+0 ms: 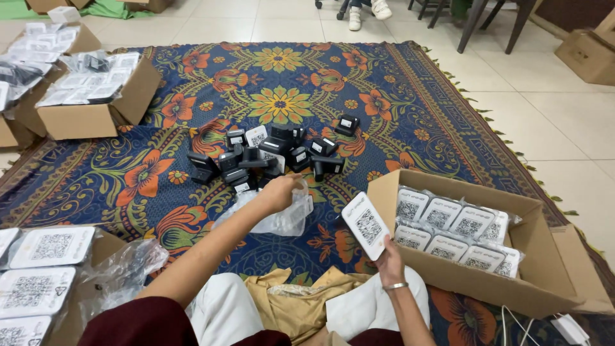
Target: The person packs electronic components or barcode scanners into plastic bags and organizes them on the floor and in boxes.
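- A floral patterned rug [192, 83] covered the floor
- An open cardboard box [544, 256] of bagged white cards sat at the right
- A pile of small black devices [269, 157] lay mid-rug
- The left hand [278, 192] had its grip closed on a clear plastic bag [282, 221] beside the pile
- The right hand [389, 261] pinched a white card [365, 225] near the box

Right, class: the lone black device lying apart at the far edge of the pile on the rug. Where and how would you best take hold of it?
Probably grip the lone black device across its two side faces, coming down from above. It lies flat on the patterned rug apart from the pile of black devices, so its sides look free. The left hand, now at a clear plastic bag, is nearer.
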